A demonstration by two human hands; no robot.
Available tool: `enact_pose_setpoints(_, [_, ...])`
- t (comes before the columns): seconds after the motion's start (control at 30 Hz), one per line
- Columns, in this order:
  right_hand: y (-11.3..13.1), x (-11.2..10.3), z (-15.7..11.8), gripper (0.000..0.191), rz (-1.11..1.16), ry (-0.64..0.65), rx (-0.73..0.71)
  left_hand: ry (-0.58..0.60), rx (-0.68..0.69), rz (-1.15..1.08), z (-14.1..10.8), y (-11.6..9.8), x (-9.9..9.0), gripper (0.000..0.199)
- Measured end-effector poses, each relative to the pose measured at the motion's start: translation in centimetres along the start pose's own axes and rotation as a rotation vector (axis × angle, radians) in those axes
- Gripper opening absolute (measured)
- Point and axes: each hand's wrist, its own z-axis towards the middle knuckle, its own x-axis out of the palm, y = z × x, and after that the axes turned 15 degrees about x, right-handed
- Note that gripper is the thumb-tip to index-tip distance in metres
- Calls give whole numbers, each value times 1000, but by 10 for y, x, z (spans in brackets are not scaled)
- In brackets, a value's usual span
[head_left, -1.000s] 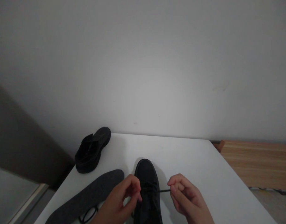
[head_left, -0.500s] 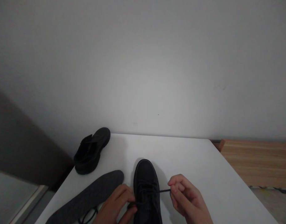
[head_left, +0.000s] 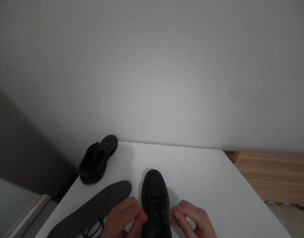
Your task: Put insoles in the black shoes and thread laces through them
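Observation:
A black lace-up shoe (head_left: 155,186) stands upright on the white table, toe pointing to the wall. Its dark shoelace (head_left: 155,198) crosses the front near the toe. My left hand (head_left: 126,218) is at the shoe's left side, thumb and fingers pinched by the eyelets. On the opposite side my right hand (head_left: 191,218) pinches close to the right eyelets. Both hands are closed on the lace, though little of it shows between the fingertips. A dark grey insole (head_left: 92,208) lies left of the shoe, partly behind my left hand.
A second black shoe (head_left: 98,160) rests at the table's (head_left: 191,165) far left corner. A loose black cord (head_left: 94,228) lies by the insole. The wall (head_left: 154,82) borders the table's back edge; a wooden surface (head_left: 271,175) is beyond the right edge.
My right hand has moved left and down to the shoe's side; the lace stretched out to it no longer shows. My left hand has shifted slightly right. Less lace is visible across the shoe.

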Motion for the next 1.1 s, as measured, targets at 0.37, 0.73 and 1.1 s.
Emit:
enact_pose_setpoints(0.37, [-14,21,13,21,-5,-101,59,-192,-64,-41,-9,20,22,10])
enact_pose_setpoints(0.73, [3,15,25,35,387,-99,245,-211,-188,-158,-22,17,37,49])
enact_pose_setpoints(1.1, [-9,13,20,31,276,14,216,-331,-330,-216,-31,18,57,47])
